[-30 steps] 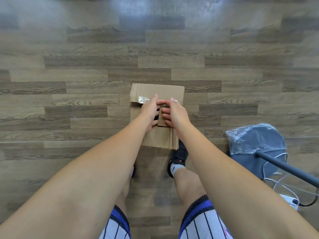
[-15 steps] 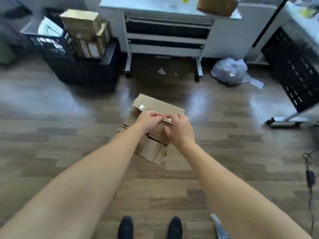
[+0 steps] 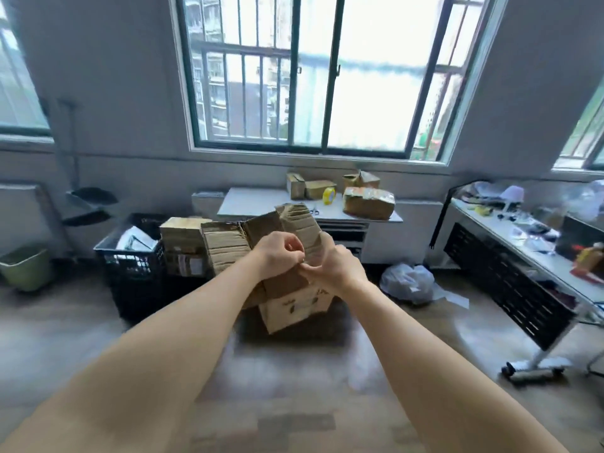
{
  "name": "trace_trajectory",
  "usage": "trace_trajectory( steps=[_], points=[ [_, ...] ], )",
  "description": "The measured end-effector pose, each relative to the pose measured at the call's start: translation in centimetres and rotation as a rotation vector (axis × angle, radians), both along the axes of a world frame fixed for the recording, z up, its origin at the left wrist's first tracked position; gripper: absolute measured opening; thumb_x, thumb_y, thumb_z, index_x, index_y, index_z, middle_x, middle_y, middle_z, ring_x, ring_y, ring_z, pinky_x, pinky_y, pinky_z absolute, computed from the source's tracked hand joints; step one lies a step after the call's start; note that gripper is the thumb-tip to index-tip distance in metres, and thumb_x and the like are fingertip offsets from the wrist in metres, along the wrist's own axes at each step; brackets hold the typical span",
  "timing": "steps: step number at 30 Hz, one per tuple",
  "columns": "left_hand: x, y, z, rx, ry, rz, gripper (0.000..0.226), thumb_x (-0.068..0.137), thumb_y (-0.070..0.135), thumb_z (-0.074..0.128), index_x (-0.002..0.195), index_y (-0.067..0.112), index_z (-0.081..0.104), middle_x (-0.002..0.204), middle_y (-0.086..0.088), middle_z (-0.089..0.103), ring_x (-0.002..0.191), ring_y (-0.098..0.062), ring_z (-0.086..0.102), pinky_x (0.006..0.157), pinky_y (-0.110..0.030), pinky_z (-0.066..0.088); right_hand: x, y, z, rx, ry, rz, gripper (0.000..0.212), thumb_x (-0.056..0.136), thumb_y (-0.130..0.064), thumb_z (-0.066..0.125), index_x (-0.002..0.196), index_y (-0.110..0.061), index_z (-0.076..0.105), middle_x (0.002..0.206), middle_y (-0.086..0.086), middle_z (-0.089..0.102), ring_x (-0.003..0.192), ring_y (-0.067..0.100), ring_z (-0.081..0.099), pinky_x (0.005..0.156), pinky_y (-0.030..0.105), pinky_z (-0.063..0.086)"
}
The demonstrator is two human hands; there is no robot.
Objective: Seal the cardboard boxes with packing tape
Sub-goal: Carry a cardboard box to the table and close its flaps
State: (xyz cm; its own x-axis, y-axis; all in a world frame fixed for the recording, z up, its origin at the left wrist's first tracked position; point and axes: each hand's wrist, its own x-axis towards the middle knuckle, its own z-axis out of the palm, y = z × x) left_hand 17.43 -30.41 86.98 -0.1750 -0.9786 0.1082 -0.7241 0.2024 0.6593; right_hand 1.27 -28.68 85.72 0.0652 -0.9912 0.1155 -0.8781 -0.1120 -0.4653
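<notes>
Left hand (image 3: 279, 255) and right hand (image 3: 338, 268), as I see them: fingers curled, both gripping the open flaps of a cardboard box (image 3: 294, 308) held off the floor. A yellow tape roll (image 3: 328, 195) stands on the white table (image 3: 248, 204) beyond.

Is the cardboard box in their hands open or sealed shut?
Open. The flaps of the cardboard box stick up, spread apart, behind the left hand and right hand, which both pinch its top edge.
</notes>
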Motion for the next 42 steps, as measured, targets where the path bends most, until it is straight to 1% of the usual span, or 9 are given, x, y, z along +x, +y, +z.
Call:
trace_trajectory(
  steps=[4, 8, 14, 19, 25, 28, 30, 32, 42],
  points=[
    [1.5, -2.1, 2.8, -0.069, -0.018, -0.009, 0.004, 0.095, 0.026, 0.066, 0.093, 0.028, 0.068, 0.091, 0.004, 0.068, 0.093, -0.019, 0.064, 0.081, -0.026, 0.045, 1.6, -1.6, 2.9, -0.062, 0.0, -0.045, 0.083, 0.085, -0.075, 0.056, 0.154, -0.032, 0.036, 0.131, 0.011, 0.063, 0.12, 0.033, 0.061, 0.09, 0.041, 0.05],
    [1.9, -5.4, 4.8, -0.179, -0.093, -0.007, 0.011, 0.099, 0.026, 0.063, 0.105, 0.021, 0.07, 0.101, 0.001, 0.068, 0.098, -0.019, 0.064, 0.087, -0.028, 0.048, 2.1, -5.5, 4.6, -0.07, 0.015, -0.078, 0.073, 0.08, -0.08, 0.055, 0.135, -0.033, 0.055, 0.122, 0.009, 0.069, 0.114, 0.031, 0.064, 0.081, 0.037, 0.047],
    [3.2, -14.2, 4.6, -0.393, -0.218, 0.165, 0.02, 0.096, 0.023, 0.058, 0.112, 0.016, 0.067, 0.119, -0.007, 0.071, 0.109, -0.028, 0.064, 0.092, -0.036, 0.052, -0.2, -15.1, 5.3, -0.078, 0.001, -0.131, 0.053, 0.084, -0.066, 0.063, 0.119, -0.027, 0.062, 0.098, 0.003, 0.064, 0.086, 0.022, 0.054, 0.07, 0.031, 0.042],
    [3.2, -24.7, 3.9, -0.11, -0.252, 0.349, 0.058, 0.095, 0.048, 0.058, 0.141, 0.013, 0.051, 0.146, -0.012, 0.05, 0.136, -0.029, 0.044, 0.113, -0.043, 0.039, -2.9, -25.8, 4.9, -0.089, -0.021, -0.16, 0.057, 0.081, -0.073, 0.063, 0.116, -0.027, 0.063, 0.114, 0.005, 0.068, 0.095, 0.023, 0.059, 0.075, 0.031, 0.048],
    [2.8, -35.1, 6.1, 0.012, 0.186, 0.479, 0.07, 0.098, 0.037, 0.062, 0.153, 0.006, 0.031, 0.153, -0.013, 0.039, 0.139, -0.032, 0.043, 0.115, -0.041, 0.037, -4.2, -37.6, 7.1, -0.054, -0.019, -0.144, 0.059, 0.085, -0.073, 0.061, 0.12, -0.027, 0.064, 0.097, -0.002, 0.061, 0.095, 0.021, 0.058, 0.086, 0.035, 0.052],
    [4.5, -40.2, 5.8, 0.096, 0.418, 0.471, 0.041, 0.096, 0.025, 0.063, 0.126, -0.002, 0.056, 0.122, -0.014, 0.064, 0.103, -0.029, 0.064, 0.092, -0.042, 0.057, -3.7, -42.3, 7.0, -0.049, 0.005, -0.129, 0.059, 0.086, -0.074, 0.058, 0.119, -0.026, 0.065, 0.091, -0.002, 0.06, 0.093, 0.02, 0.059, 0.1, 0.042, 0.05],
    [4.9, -43.1, 5.3, 0.159, 0.525, 0.412, 0.017, 0.098, 0.012, 0.057, 0.106, -0.002, 0.061, 0.097, -0.015, 0.068, 0.079, -0.027, 0.067, 0.073, -0.044, 0.063, -3.2, -45.7, 6.5, -0.048, 0.009, -0.133, 0.057, 0.086, -0.074, 0.057, 0.116, -0.026, 0.066, 0.092, -0.003, 0.062, 0.09, 0.019, 0.06, 0.093, 0.04, 0.053],
    [5.2, -46.2, 4.5, 0.212, 0.622, 0.369, 0.01, 0.099, 0.006, 0.053, 0.103, -0.001, 0.06, 0.088, -0.016, 0.066, 0.071, -0.027, 0.068, 0.074, -0.05, 0.064, -2.7, -49.2, 5.4, -0.032, 0.022, -0.141, 0.056, 0.085, -0.075, 0.057, 0.112, -0.026, 0.066, 0.092, -0.004, 0.065, 0.087, 0.018, 0.062, 0.085, 0.037, 0.055],
    [9.9, -66.5, 2.6, 0.329, 0.704, 0.16, 0.025, 0.104, 0.018, 0.046, 0.123, 0.007, 0.058, 0.11, -0.022, 0.071, 0.097, -0.037, 0.074, 0.088, -0.053, 0.061, 3.3, -68.8, 2.2, 0.034, 0.067, -0.175, 0.055, 0.084, -0.073, 0.056, 0.111, -0.026, 0.064, 0.099, -0.003, 0.067, 0.091, 0.021, 0.063, 0.072, 0.033, 0.05]
  ],
)
